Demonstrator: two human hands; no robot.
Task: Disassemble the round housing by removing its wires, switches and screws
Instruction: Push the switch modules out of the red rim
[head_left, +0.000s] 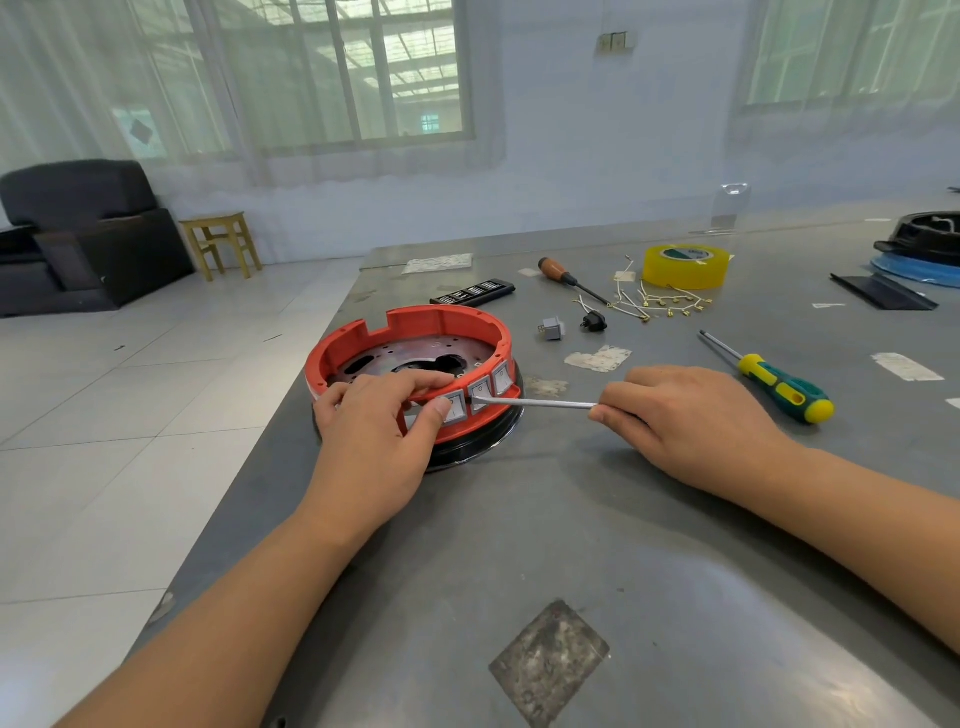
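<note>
The round red housing (441, 325) sits on a black base near the table's left edge. Three grey rocker switches (480, 388) line its near wall. My left hand (374, 436) grips that wall, fingers over the rim and thumb pressing the leftmost switch (453, 408). My right hand (691, 415) grips a tool with a bare metal shaft (535, 403), its tip set at the gap between the left and middle switches. A removed grey switch (551, 328), a black plug (593, 320) and loose white wires with brass terminals (660, 304) lie behind.
A green-and-yellow screwdriver (779, 384) lies right of my right hand. A brown-handled screwdriver (569, 279), a yellow tape roll (684, 266) and a black remote (472, 292) sit farther back. A black and blue appliance part (919, 249) is at the far right. The table's left edge (249, 457) drops to tiled floor.
</note>
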